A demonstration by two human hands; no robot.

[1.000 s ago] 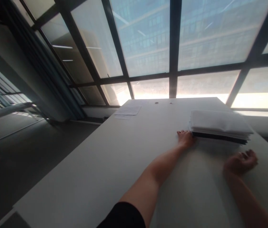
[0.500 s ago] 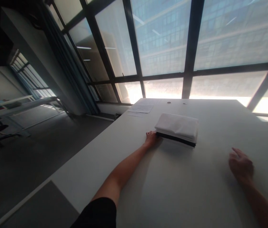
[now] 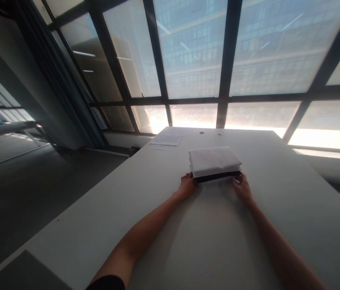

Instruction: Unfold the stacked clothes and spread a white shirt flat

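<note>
A stack of white folded cloths with a dark layer at the bottom (image 3: 214, 162) lies on a long white table (image 3: 163, 217). My left hand (image 3: 188, 184) rests at the stack's near left corner, fingers against its edge. My right hand (image 3: 242, 186) touches the near right corner, fingers curled at the edge. Both arms reach forward across the table. Whether the fingers grip under the stack is hidden.
Loose sheets of paper (image 3: 166, 139) lie at the table's far left end, and a small round dark object (image 3: 201, 132) sits near the far edge. Tall windows with dark frames stand behind. Dark floor lies to the left, with another table (image 3: 7, 128) further off.
My right hand has moved from the open table on the right up to the stack's near right corner. The view has turned so the stack is square in front of me.
</note>
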